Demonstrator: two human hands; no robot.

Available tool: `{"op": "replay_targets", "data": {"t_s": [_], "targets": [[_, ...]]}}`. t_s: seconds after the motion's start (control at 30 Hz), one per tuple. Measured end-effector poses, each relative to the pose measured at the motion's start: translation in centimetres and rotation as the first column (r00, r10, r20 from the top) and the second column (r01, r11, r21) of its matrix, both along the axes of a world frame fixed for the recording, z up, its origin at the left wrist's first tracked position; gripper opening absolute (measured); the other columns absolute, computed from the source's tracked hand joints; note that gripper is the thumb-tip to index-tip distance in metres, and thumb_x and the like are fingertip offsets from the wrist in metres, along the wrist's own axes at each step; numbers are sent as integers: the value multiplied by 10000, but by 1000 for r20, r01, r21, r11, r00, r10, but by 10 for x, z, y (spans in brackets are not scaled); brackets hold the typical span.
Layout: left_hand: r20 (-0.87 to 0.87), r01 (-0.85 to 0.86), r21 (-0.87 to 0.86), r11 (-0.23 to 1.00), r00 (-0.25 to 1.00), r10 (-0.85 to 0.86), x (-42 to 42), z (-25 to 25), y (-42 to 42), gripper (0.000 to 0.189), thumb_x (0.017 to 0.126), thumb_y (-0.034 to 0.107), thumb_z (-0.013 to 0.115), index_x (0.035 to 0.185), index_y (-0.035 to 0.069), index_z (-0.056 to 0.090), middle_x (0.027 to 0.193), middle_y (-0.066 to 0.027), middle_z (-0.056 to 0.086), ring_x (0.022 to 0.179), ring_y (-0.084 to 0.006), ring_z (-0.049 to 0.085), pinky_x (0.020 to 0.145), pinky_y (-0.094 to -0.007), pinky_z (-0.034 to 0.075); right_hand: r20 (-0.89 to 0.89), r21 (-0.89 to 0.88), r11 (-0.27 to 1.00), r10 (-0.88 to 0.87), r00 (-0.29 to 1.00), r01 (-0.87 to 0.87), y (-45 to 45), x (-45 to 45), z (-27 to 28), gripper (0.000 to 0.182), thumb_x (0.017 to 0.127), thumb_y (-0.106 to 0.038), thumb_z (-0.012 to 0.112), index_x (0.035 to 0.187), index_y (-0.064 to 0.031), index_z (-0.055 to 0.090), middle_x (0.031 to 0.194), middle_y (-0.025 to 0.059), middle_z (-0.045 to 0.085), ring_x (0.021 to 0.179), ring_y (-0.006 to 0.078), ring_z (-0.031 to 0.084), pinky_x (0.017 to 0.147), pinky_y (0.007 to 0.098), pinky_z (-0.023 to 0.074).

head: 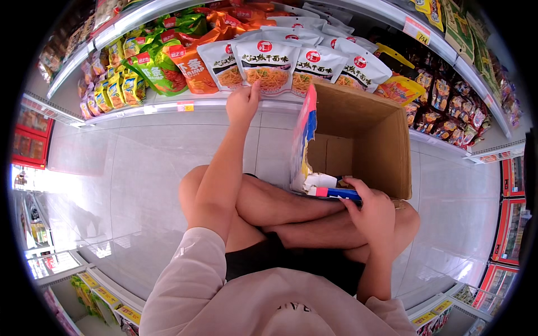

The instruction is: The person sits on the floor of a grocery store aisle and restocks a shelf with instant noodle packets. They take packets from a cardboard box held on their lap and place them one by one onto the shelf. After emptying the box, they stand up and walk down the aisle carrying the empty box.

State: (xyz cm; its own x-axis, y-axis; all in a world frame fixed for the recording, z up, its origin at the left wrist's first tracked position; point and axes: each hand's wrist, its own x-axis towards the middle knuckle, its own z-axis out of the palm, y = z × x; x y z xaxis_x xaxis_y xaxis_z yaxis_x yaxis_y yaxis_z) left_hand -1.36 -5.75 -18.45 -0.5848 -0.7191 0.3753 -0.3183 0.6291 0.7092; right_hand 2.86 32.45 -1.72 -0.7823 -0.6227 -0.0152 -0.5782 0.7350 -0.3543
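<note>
My left hand [243, 103] is at the front of the shelf, its thumb against the lower left of a white snack pouch [267, 63] with a noodle picture. The other fingers are curled and partly hidden. Similar white pouches [355, 70] stand on both sides and in rows behind. My right hand [373, 210] grips the near edge of an open cardboard box [380, 155], thumb outside and fingers over the rim. The box is brown inside, with a torn blue and pink side, and stands by my crossed legs. Its visible floor is bare cardboard, though the near inside corner is partly hidden.
Orange [199, 69] and green snack bags [162, 71] fill the shelf's left part, with small yellow packets [115, 90] beyond. Dark packets [441, 94] lie right of the box. An upper shelf edge [445, 46] overhangs the goods. Red-framed glass-door cabinets [510, 231] stand at the right.
</note>
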Motion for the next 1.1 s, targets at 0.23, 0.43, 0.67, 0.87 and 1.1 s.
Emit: {"op": "replay_targets", "data": {"t_s": [0.23, 0.43, 0.67, 0.87, 1.1], "targets": [[-118, -113, 6, 994, 987, 113, 5, 3, 7, 397, 798, 469, 697, 760, 75, 679, 723, -42, 647, 761, -244, 610, 665, -386, 458, -72, -35, 982, 183, 980, -186, 28, 1, -3, 262, 679, -76, 644, 925, -119, 724, 945, 70, 709, 879, 257, 662, 821, 382, 505], [-30, -213, -244, 946, 977, 212, 9, 4, 12, 406, 775, 517, 683, 771, 111, 696, 934, 5, 674, 1006, -215, 573, 855, -404, 418, -80, -70, 976, 198, 977, -204, 41, 12, -5, 313, 634, -35, 604, 916, -99, 726, 939, 70, 712, 879, 260, 663, 832, 376, 505], [105, -138, -337, 931, 978, 183, 15, -7, 12, 333, 813, 464, 657, 845, 142, 736, 1001, 33, 681, 1089, -210, 547, 869, -401, 424, -86, -82, 976, 194, 977, -201, 34, 14, -5, 297, 639, -37, 612, 910, -87, 723, 919, 72, 711, 868, 260, 662, 818, 379, 504], [46, -185, -344, 921, 976, 213, 14, -17, 13, 241, 797, 416, 683, 836, 186, 744, 990, 52, 684, 1088, -198, 546, 847, -398, 434, -91, -66, 975, 205, 975, -211, 27, 11, -7, 279, 655, -37, 619, 911, -89, 718, 920, 72, 709, 880, 250, 663, 813, 384, 502], [60, -190, -367, 911, 972, 227, 17, -15, 13, 229, 777, 407, 705, 805, 183, 742, 918, 54, 686, 1047, -201, 562, 844, -392, 426, -101, -87, 974, 203, 974, -211, 24, 10, -6, 295, 649, -28, 623, 920, -95, 719, 927, 69, 710, 890, 245, 665, 820, 383, 504]]}}
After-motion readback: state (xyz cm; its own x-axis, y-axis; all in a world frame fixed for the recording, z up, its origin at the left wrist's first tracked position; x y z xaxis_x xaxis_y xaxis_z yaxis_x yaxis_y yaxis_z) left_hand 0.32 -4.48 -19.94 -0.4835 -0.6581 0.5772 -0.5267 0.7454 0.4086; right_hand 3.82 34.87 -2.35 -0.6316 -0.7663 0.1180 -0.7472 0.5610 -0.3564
